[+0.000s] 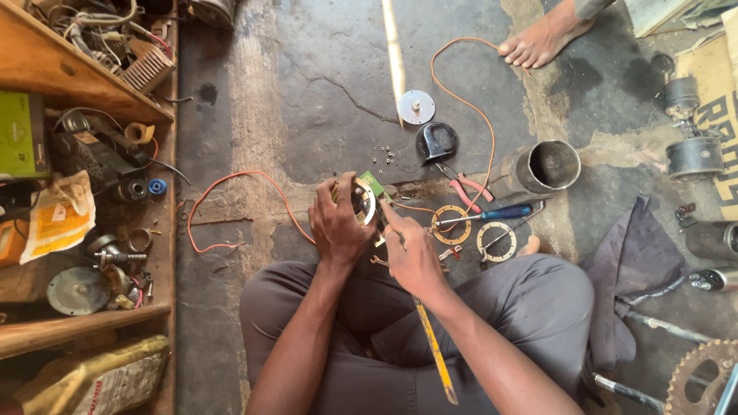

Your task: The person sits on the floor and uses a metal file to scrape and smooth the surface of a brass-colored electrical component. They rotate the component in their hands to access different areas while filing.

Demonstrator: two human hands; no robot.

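green box [21, 134] top-left shelf | yellow-white packet [58, 219] below it | printed sack [92, 380] bottom-left | lettered cardboard [719, 92] right edge

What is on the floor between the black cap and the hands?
In the head view, small loose nuts lie scattered on the floor between the black cap and the left hand and right hand.

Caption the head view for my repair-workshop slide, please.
Seated person's left hand grips a round motor part; right hand works it.
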